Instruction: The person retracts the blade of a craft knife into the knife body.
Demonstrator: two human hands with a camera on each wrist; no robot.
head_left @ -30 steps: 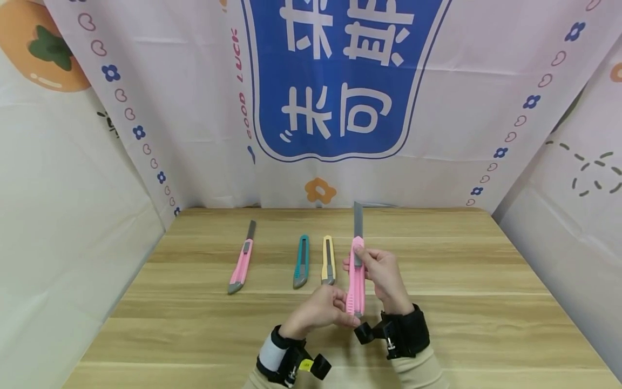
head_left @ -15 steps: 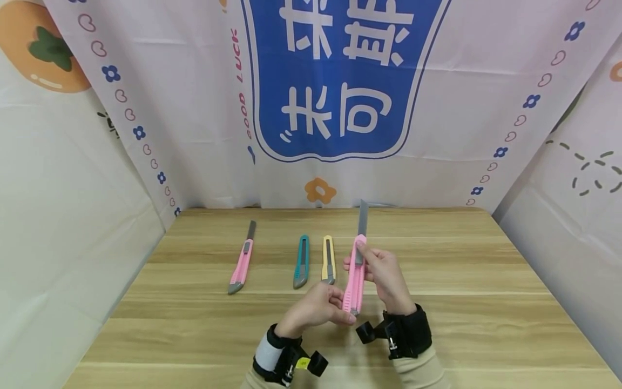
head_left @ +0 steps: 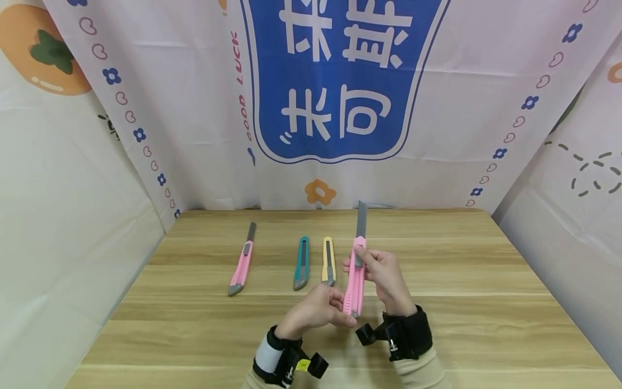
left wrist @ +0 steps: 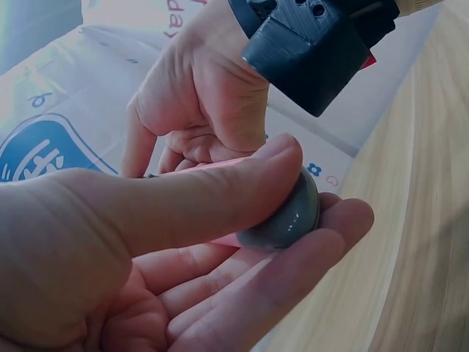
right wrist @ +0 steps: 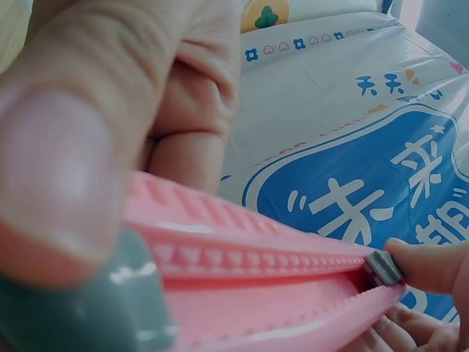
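A pink utility knife (head_left: 356, 286) with a long grey blade (head_left: 362, 220) extended from its top is held between both hands. My left hand (head_left: 318, 310) pinches its lower end; in the left wrist view the thumb (left wrist: 220, 194) lies over the grey end cap (left wrist: 282, 220). Higher up, my right hand (head_left: 384, 273) grips the body. Its thumb (right wrist: 432, 265) is on the grey slider (right wrist: 383, 268) in the right wrist view. There the slider sits in a toothed groove, and the blade is out of sight.
On the wooden table (head_left: 461, 302), another pink utility knife (head_left: 241, 267) lies at left with its blade out. A teal utility knife (head_left: 301, 263) and a yellow one (head_left: 328, 259) lie nearer the hands. A printed cloth (head_left: 204, 108) hangs behind the table.
The held pink knife's lower end has shifted slightly left and its tip slightly right since a second ago. Both hands keep their hold.
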